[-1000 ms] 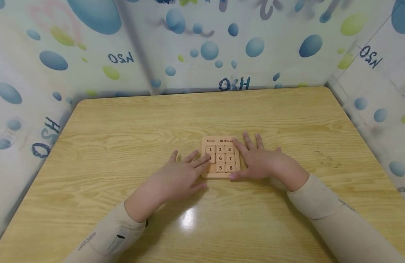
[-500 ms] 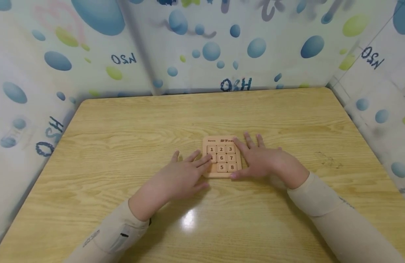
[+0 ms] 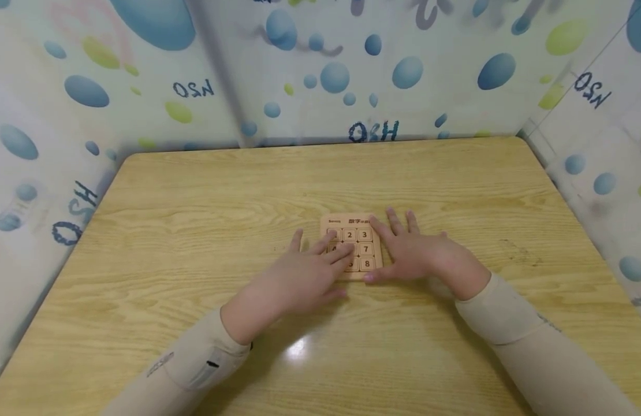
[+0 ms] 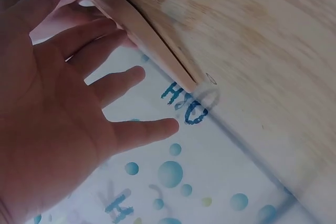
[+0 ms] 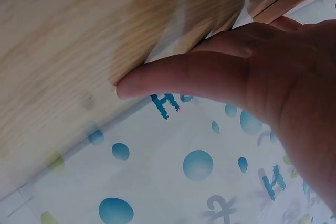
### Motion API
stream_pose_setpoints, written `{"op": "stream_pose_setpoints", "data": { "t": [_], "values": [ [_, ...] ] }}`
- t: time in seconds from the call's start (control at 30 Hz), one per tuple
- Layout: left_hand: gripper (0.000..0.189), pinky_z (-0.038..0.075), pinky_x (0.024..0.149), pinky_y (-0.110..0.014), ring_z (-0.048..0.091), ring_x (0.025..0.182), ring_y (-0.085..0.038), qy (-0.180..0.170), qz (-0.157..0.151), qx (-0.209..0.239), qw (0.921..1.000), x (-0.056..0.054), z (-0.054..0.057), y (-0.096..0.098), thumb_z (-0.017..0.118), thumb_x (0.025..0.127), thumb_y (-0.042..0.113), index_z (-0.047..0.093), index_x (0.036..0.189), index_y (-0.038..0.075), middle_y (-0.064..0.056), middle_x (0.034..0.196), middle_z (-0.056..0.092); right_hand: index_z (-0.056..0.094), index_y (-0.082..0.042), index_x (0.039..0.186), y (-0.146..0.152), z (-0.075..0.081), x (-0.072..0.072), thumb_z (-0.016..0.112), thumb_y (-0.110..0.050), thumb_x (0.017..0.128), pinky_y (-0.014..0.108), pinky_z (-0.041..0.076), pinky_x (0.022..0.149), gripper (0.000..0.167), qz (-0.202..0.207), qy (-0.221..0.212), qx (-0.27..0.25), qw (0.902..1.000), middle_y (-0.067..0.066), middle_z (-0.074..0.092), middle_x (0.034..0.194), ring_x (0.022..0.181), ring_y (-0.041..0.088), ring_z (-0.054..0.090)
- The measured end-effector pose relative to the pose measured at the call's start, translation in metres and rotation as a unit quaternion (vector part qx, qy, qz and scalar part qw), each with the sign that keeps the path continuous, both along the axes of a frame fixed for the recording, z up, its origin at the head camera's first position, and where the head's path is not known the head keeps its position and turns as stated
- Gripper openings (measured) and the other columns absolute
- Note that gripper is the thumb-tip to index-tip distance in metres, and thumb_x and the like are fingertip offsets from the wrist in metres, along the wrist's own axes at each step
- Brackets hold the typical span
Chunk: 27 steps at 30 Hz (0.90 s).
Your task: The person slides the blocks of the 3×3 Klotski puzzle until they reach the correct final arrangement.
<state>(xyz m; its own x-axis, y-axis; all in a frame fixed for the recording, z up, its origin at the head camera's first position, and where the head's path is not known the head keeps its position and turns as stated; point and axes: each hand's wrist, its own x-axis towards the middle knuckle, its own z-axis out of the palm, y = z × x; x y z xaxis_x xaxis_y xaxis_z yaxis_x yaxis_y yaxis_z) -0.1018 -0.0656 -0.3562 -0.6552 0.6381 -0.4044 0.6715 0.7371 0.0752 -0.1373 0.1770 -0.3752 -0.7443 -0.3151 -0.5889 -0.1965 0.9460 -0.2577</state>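
Observation:
A wooden sliding number puzzle (image 3: 379,254) lies flat on the table, its numbered tiles in rows. My left hand (image 3: 299,280) reaches over it from the left with its fingers spread. One fingertip is over the middle tile, and another covers part of the 1 tile (image 3: 331,236). The lower left of the puzzle is hidden under these fingers. At the right side, my right hand (image 3: 416,255) steadies the frame, its straight index finger at the top right corner and thumb at the bottom edge. The left wrist view shows the puzzle's edge (image 4: 152,40) beyond the spread fingers.
The wood-grain table (image 3: 222,196) extends around the puzzle on all sides. Behind it and at both sides rise walls (image 3: 299,115) with blue and green bubble patterns. A bright reflection shows on the tabletop near the front.
My left hand has moved right and slightly up across the puzzle, from the 4 tile to the middle tile. My right hand has stayed at the frame's right side.

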Motion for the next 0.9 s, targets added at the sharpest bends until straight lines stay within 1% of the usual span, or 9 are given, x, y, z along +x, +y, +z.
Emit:
{"op": "stream_pose_setpoints", "data": {
  "t": [0.17, 0.3, 0.43, 0.53, 0.77, 0.9],
  "values": [
    [0.074, 0.012, 0.127, -0.079, 0.009, 0.169, -0.027, 0.003, 0.014, -0.011, 0.9998, 0.000, 0.000, -0.001, 0.051, 0.108, 0.060, 0.033, 0.169, 0.023, 0.009, 0.180, 0.017, -0.012, -0.030, 0.171, 0.000, 0.001, 0.000, 0.060, -0.091, 0.082, 0.100, 0.008, 0.101, 0.130, -0.002, 0.004, 0.000, 1.0000, 0.016, -0.023, 0.178, 0.162, 0.053, -0.016],
    [0.075, 0.011, 0.128, -0.078, 0.009, 0.169, -0.026, 0.002, 0.025, -0.020, 0.9995, 0.000, -0.001, -0.005, 0.050, 0.108, 0.061, 0.031, 0.170, 0.023, 0.009, 0.180, 0.014, -0.012, -0.029, 0.172, -0.001, 0.000, -0.001, 0.060, -0.091, 0.082, 0.100, 0.009, 0.101, 0.130, 0.000, 0.005, 0.003, 1.0000, 0.016, -0.022, 0.178, 0.162, 0.054, -0.016],
    [0.077, 0.013, 0.127, -0.078, 0.011, 0.169, -0.026, 0.009, 0.027, -0.025, 0.9993, 0.001, -0.002, -0.007, 0.049, 0.107, 0.062, 0.029, 0.170, 0.022, 0.008, 0.180, 0.014, -0.012, -0.029, 0.172, -0.001, 0.001, -0.001, 0.060, -0.091, 0.082, 0.100, 0.009, 0.101, 0.131, 0.000, 0.003, 0.002, 1.0000, 0.016, -0.023, 0.177, 0.162, 0.053, -0.017],
    [0.078, 0.014, 0.128, -0.078, 0.011, 0.169, -0.026, 0.015, 0.018, -0.022, 0.9995, 0.001, -0.002, -0.006, 0.049, 0.107, 0.063, 0.029, 0.170, 0.022, 0.008, 0.180, 0.014, -0.012, -0.029, 0.172, -0.001, 0.000, -0.001, 0.061, -0.091, 0.082, 0.100, 0.009, 0.102, 0.131, -0.002, 0.001, 0.001, 1.0000, 0.015, -0.023, 0.177, 0.162, 0.053, -0.017],
    [0.073, 0.013, 0.126, -0.079, 0.007, 0.169, -0.025, 0.011, -0.032, 0.008, 0.9994, 0.004, -0.007, 0.008, 0.048, 0.108, 0.061, 0.030, 0.170, 0.027, 0.012, 0.179, 0.015, -0.011, -0.028, 0.172, 0.000, -0.001, -0.002, 0.060, -0.092, 0.081, 0.101, 0.008, 0.100, 0.131, -0.004, -0.004, 0.000, 1.0000, 0.016, -0.024, 0.177, 0.161, 0.054, -0.018],
    [0.071, 0.016, 0.126, -0.080, 0.008, 0.169, -0.026, 0.012, -0.040, 0.017, 0.9990, 0.007, -0.008, 0.010, 0.050, 0.108, 0.060, 0.032, 0.169, 0.028, 0.013, 0.179, 0.018, -0.011, -0.029, 0.172, 0.000, -0.001, -0.001, 0.060, -0.092, 0.081, 0.101, 0.007, 0.100, 0.131, -0.004, -0.006, -0.003, 1.0000, 0.015, -0.024, 0.177, 0.161, 0.054, -0.018]
  ]
}}
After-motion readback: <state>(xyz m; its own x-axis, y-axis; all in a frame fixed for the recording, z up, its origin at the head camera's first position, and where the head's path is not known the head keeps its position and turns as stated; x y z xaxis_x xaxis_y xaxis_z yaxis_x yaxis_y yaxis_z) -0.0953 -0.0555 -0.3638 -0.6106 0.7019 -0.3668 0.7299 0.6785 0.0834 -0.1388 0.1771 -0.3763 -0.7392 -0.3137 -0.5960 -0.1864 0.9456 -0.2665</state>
